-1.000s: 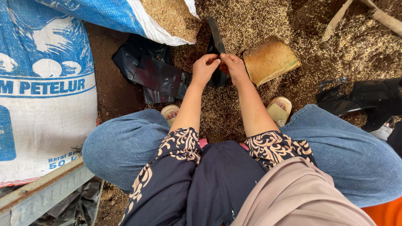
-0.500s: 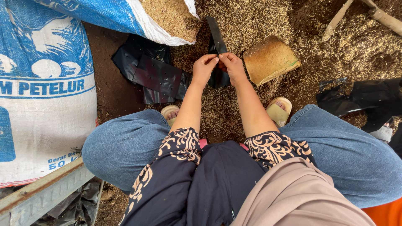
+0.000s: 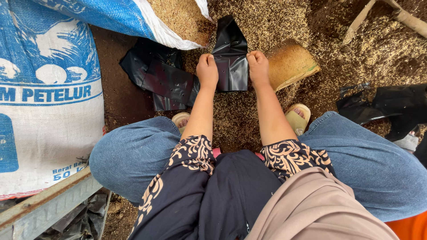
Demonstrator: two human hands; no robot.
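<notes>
Two hands, left hand (image 3: pixel 207 71) and right hand (image 3: pixel 258 67), had closed their fingers on the black bag (image 3: pixel 231 60) at 12 o'clock; earlier narrow, it was now pulled wide. Beyond lay husks (image 3: pixel 275 22).

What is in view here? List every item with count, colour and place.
black plastic bag: one, black with small holes, held by both hands over the husk-strewn ground.
flat black bags: a pile, black, on the ground left of the hands.
black plastic sheet: one, black, far right.
sacks: two, blue and white; the upper one open, showing husks.
scoop-like container: one, tan, husk-coated, right of the hands.
rice husks: loose, tan, across the ground.
wooden sticks: brown, top right.
metal rail: grey, bottom left.
sandals: two, beige.
left hand: grips the bag's left edge.
right hand: grips its right edge.
</notes>
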